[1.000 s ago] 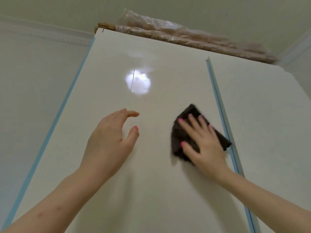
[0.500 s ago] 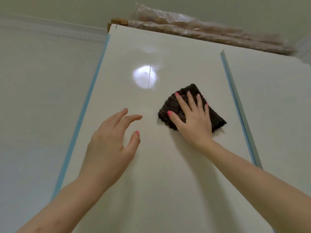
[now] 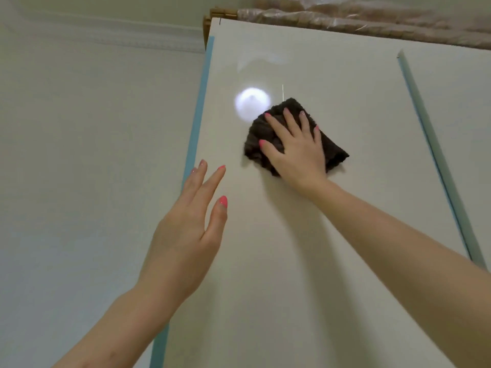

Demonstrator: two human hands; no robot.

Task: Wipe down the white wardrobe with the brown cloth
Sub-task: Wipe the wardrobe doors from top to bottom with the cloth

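Note:
The white wardrobe (image 3: 332,88) rises in front of me, seen from below, its glossy door edged with blue strips. A dark brown cloth (image 3: 265,128) lies flat against the upper part of the door, just right of a round light reflection. My right hand (image 3: 295,147) presses on the cloth with straight, spread fingers. My left hand (image 3: 191,235) is raised near the door's left edge, fingers straight and holding nothing; I cannot tell whether it touches the door.
A plastic-wrapped brown bundle (image 3: 372,19) lies on top of the wardrobe. A plain wall (image 3: 93,155) with a moulded cornice runs to the left. A second door panel (image 3: 457,115) sits to the right beyond a blue strip.
My right hand has slid the cloth up and to the left across the door, towards the light reflection. My left hand's fingers have straightened and it has shifted towards the door's left edge.

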